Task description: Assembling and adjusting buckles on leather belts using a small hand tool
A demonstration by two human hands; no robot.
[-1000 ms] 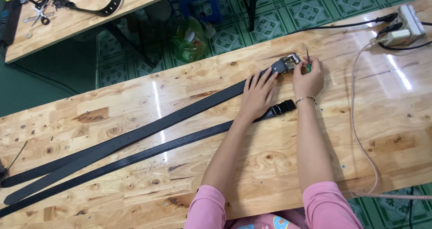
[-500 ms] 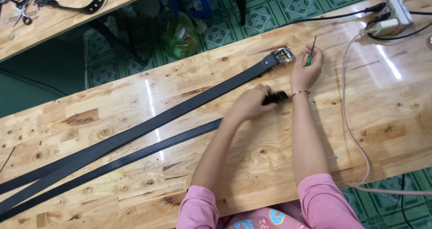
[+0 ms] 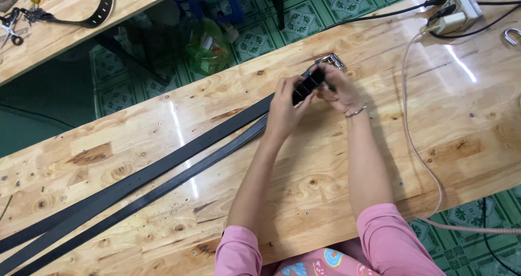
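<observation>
Black belt end [image 3: 308, 86] pinched between our left hand [image 3: 284, 109] and right hand [image 3: 337, 91]; its strap [image 3: 163, 186] runs toward lower left.

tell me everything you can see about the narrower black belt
The narrower black belt is a long, thin strap with a faintly textured, leather-like surface. It lies flat and diagonal on the wooden table, beside a wider black belt. Its upper end is lifted and gripped between the left hand and right hand; its lower end runs out of view.
</observation>
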